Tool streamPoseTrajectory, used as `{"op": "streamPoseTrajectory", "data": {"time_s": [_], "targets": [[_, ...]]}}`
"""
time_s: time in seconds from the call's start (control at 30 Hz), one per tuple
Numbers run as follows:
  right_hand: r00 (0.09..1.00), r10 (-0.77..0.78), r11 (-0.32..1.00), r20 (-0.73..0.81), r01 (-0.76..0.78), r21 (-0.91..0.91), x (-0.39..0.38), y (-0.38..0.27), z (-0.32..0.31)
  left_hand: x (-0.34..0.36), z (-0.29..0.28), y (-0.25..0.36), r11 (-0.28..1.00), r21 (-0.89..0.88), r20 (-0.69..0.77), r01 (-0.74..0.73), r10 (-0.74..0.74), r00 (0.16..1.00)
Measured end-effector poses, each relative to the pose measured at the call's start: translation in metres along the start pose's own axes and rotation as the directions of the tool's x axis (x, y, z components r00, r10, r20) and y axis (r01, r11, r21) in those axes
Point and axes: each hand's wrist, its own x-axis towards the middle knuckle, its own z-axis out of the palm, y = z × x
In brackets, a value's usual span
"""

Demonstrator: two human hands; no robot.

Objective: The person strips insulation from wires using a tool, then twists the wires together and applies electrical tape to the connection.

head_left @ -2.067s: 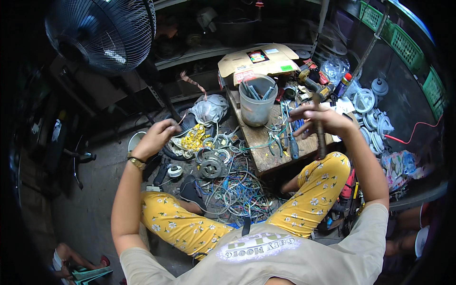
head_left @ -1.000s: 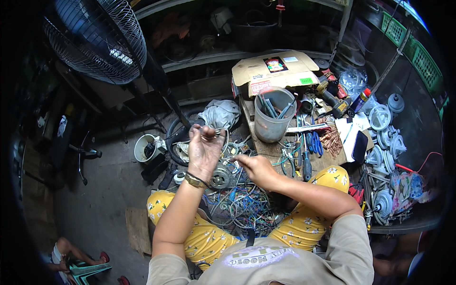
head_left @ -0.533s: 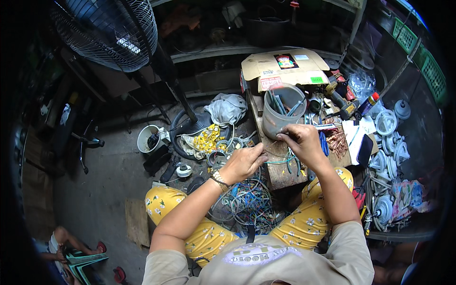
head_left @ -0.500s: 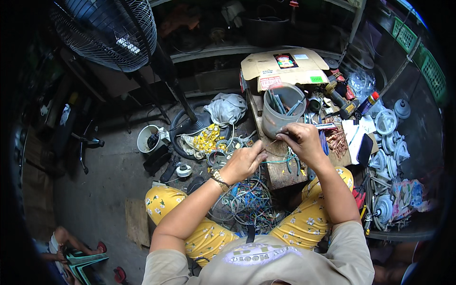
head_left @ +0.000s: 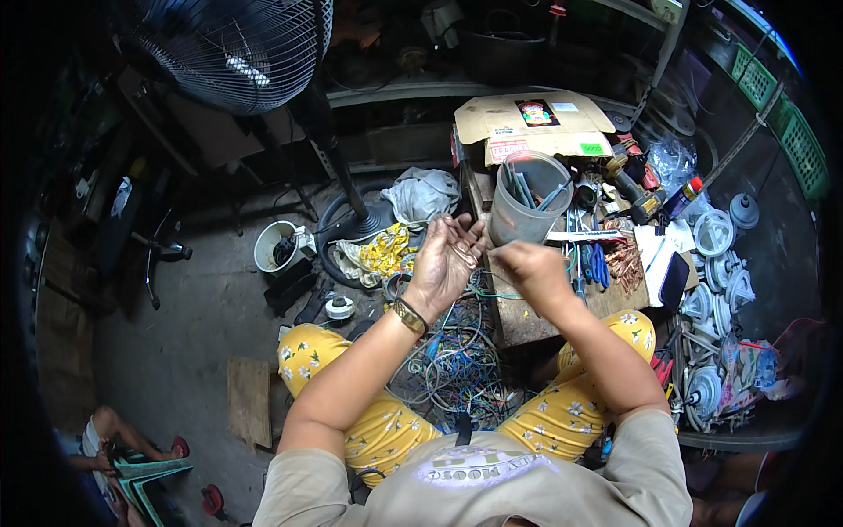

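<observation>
My left hand (head_left: 443, 263) is turned palm up with curled fingers round what looks like thin wire, beside a clear plastic bucket (head_left: 529, 211) holding flat strips. My right hand (head_left: 536, 272) is just right of it, below the bucket, fingertips pinched toward the left palm; what they grip is too small to make out. Both are near the worn wooden bench (head_left: 518, 325), where pliers and screwdrivers (head_left: 588, 263) lie beside stripped copper wire (head_left: 623, 268). A tangle of coloured wires (head_left: 448, 369) lies between my legs.
A standing fan (head_left: 255, 61) rises at upper left, with a white pail (head_left: 268, 246) nearby. A cardboard flap (head_left: 492, 119), a drill (head_left: 628, 180) and white plastic parts (head_left: 711, 290) crowd the right. Another person's legs (head_left: 114, 426) show at lower left, other limbs at lower right.
My left hand has moved up beside the bucket and turned from back showing to palm up. My right hand has shifted slightly down and left. The view has shifted a little.
</observation>
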Motion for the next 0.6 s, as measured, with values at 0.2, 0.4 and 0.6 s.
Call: {"op": "streamPoseTrajectory", "data": {"time_s": [0.2,0.4,0.6], "targets": [[0.959,-0.074,0.996,0.273,0.084,-0.024,-0.013,-0.021,0.023,0.013,-0.014,0.022,0.951,0.239,-0.213,-0.198,0.250,0.944],[0.996,-0.074,0.996,0.049,0.071,0.059,0.012,-0.025,-0.013,0.006,-0.006,0.009,-0.018,0.934,0.338,-0.356,0.360,0.870],[0.990,0.076,0.984,-0.119,-0.055,0.171,0.017,-0.006,-0.012,-0.015,0.004,-0.015,0.432,0.887,0.177,-0.161,0.003,0.984]]}}
